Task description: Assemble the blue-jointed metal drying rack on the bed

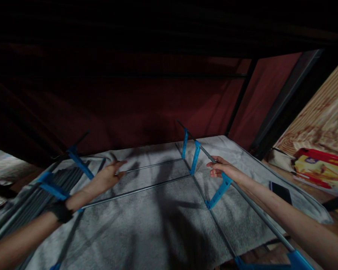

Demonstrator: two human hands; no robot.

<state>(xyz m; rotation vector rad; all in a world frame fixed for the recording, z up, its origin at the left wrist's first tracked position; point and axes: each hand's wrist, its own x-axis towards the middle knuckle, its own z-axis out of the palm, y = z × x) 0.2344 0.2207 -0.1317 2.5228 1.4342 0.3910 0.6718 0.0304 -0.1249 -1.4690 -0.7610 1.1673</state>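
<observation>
Pictured in dim light, in front of a dark red panel (157, 108) and a slim black post (240, 103): a wide gray cloth (129, 221), wrinkled at the edges, its support hidden. To the right, beyond the cloth, ribbed beige material (312, 101) and a red-and-yellow package (317, 168), contents out of sight. On the cloth's right side, a dark phone (281, 192) lying flat; along the left, a bundle of loose gray rods (70, 176), set roughly parallel.

Across the middle of the cloth, between both arms, a rod frame (221, 228) with blue brackets (195, 159) rising at either side and splaying outward in this view. Long side rails pointing away toward the red panel, two crossbars (141, 189) running left to right between them.

Right hand (225, 168) with grip closed around the upper right rod (259, 212), just beyond a bracket. Left hand (108, 176), below it a black wristband (60, 211), with grip apart, fingertips at the far crossbar; contact impossible to tell.
</observation>
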